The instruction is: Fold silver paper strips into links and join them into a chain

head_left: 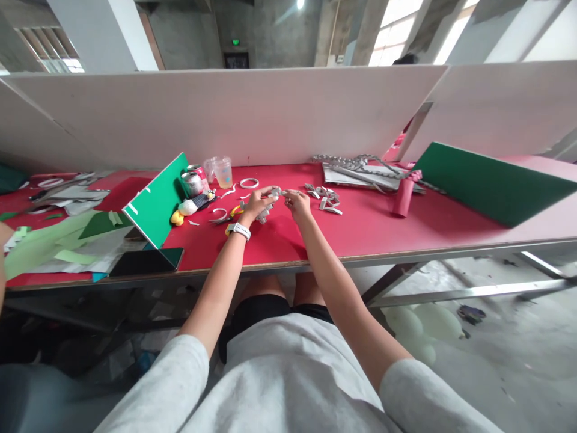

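Over the red table (279, 240), my left hand (255, 204) is closed around a short chain of grey folded strips (262, 217), which hangs below its fingers. My right hand (297, 204) pinches at the chain's upper end, its fingertips almost meeting those of the left. Whether it grips a separate small piece there is too small to tell. Just right of my right hand lies a loose pile of grey folded pieces (328, 198). Yellow-handled pliers (233, 213) lie beside my left wrist, partly hidden by it.
A green board (160, 198) stands at the left near cans (193, 183), a plastic cup (223, 174) and a plush toy (192, 206). A tape roll (249, 183) lies behind my hands. To the right are a grey braided chain (356, 161), a pink cylinder (402, 197) and another green board (487, 186).
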### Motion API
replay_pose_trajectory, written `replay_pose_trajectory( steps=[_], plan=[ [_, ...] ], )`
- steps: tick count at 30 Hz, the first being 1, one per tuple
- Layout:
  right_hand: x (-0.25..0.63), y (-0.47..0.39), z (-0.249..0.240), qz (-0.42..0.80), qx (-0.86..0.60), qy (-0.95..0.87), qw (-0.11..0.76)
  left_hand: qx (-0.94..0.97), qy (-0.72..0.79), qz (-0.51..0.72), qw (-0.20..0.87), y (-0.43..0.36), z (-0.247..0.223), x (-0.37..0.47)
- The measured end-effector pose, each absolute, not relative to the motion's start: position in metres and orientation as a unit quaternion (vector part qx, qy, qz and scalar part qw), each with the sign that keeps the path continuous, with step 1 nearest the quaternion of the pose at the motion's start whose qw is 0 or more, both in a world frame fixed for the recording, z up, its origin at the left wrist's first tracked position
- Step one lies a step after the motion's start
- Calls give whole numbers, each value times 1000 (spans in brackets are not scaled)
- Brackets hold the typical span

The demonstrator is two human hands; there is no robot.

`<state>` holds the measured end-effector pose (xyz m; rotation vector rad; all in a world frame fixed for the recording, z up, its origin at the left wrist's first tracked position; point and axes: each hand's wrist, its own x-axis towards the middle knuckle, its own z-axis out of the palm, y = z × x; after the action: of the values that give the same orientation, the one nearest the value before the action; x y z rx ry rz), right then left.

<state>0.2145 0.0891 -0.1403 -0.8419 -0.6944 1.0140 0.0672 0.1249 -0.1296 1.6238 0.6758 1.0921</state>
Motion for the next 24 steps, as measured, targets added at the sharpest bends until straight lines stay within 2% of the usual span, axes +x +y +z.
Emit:
replay_pose_trajectory(
  steps=[16, 24],
  plan=[
    [214, 89, -137, 471, -394, -291, 733, 678, 294, 446, 505, 128, -132, 70],
    [211, 90, -139, 438, -408, -294, 746, 685, 296, 453, 488, 130, -136, 71]
  ],
)
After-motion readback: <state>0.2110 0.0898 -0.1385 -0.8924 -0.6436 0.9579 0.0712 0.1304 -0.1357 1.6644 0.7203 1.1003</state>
